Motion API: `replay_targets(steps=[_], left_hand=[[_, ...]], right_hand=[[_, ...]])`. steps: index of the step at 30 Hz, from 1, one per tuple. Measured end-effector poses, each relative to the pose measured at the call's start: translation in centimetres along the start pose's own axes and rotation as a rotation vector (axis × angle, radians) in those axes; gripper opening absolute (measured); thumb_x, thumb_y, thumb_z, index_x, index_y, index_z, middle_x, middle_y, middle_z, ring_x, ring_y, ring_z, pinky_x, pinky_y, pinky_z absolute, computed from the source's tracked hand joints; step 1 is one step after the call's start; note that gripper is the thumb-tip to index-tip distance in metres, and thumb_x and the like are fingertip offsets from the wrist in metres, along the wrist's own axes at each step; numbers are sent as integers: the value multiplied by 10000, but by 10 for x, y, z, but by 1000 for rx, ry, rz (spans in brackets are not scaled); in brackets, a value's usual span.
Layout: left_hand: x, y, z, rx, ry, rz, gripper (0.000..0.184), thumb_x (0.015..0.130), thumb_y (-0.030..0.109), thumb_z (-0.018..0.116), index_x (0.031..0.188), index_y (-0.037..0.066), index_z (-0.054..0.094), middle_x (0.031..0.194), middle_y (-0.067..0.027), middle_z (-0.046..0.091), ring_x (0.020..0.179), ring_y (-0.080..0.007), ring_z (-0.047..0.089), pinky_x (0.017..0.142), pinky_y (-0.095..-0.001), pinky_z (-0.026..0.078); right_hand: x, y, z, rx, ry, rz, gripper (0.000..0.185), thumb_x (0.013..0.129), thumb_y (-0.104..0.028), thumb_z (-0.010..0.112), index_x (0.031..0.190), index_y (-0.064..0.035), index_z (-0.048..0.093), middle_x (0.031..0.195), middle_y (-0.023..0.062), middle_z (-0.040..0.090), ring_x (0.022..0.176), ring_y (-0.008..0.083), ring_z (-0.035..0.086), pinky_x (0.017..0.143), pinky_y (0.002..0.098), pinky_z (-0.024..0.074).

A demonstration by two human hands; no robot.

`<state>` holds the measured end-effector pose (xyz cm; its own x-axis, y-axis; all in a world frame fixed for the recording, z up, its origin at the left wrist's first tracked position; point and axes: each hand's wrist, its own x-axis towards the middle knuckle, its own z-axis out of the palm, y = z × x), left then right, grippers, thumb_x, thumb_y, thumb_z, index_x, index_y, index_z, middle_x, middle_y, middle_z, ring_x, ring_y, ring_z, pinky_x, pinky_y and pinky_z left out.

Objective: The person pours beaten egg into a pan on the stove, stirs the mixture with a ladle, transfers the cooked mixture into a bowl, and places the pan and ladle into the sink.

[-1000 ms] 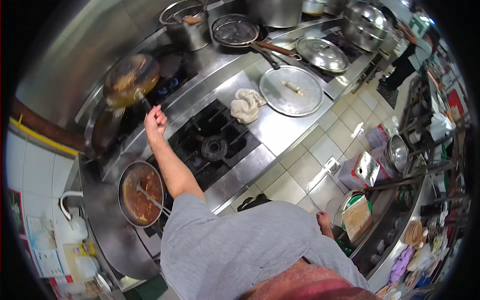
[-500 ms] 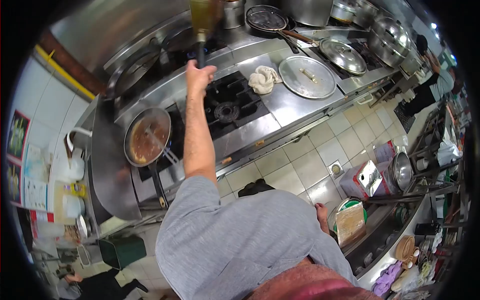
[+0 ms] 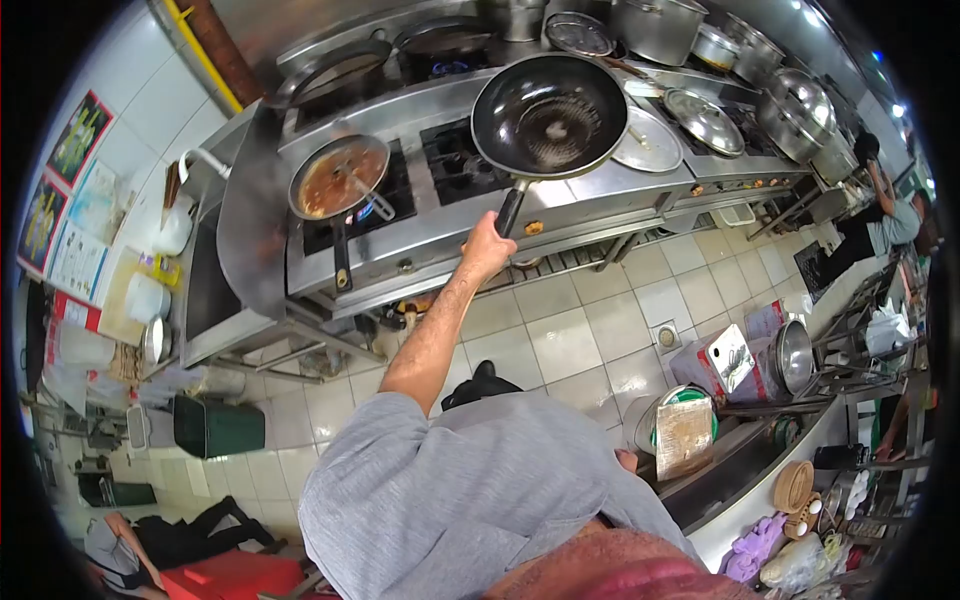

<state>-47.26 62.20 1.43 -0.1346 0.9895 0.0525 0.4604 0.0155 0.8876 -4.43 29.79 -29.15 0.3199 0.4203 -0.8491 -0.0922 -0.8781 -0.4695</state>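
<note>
My left hand (image 3: 488,247) is closed round the black handle of a deep black pan (image 3: 548,120). The pan's dark, shiny inside faces me, and it hangs over the stove's front part, overlapping a burner and a flat lid (image 3: 648,142). To its left, a second pan (image 3: 342,180) of reddish-brown sauce sits on a burner (image 3: 398,205), with a metal utensil in it and its handle toward me. My right hand (image 3: 627,460) shows only in small part beside my body, its fingers mostly hidden.
Behind the front burners, a flame (image 3: 447,68) burns beneath a dark pan. Pots and a domed lid (image 3: 703,120) line the right side. Tins (image 3: 715,362) and a bucket (image 3: 684,420) stand right on the floor. Co-workers are at far right (image 3: 895,225) and lower left (image 3: 150,545).
My left hand has brought the pan from the back burner area rightward and toward me, turning its inside into view. The view has swung left, showing more floor and a co-worker at lower left.
</note>
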Motion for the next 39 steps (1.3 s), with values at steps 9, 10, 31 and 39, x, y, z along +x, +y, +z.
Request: replay_targets(steps=[9,10,31,39], left_hand=[[-68,31,-163,-336,176,-3,497,633,-31,660,1071,-21,426,602,-1,467,407,-57,415,336,-216,298],[-79,29,-189,-366,229,-4,509,635,-27,665,1082,-24,421,614,-2,480,411,-56,420,337,-210,303],[-192,-301,-581,-119,579,-654,223,618,-25,585,805,-55,468,526,-71,465,374,-139,417,318,-302,274],[-174,-332,-573,-433,591,-747,198,618,-42,581,781,-21,470,496,-27,405,349,-90,372,293,-251,202]], right_hand=[[1,0,56,-178,-157,-87,187,804,-129,502,972,-65,555,612,20,477,511,155,507,408,305,394],[-14,-19,67,-243,-160,-141,202,801,-124,497,986,-63,550,612,18,475,503,150,504,400,293,387],[-168,-44,406,-590,-324,-467,273,804,-199,534,1010,-23,564,705,26,544,537,110,543,399,231,404],[-156,-50,405,-433,-298,-266,279,820,-221,530,1027,-38,568,713,23,551,549,111,527,416,225,389]])
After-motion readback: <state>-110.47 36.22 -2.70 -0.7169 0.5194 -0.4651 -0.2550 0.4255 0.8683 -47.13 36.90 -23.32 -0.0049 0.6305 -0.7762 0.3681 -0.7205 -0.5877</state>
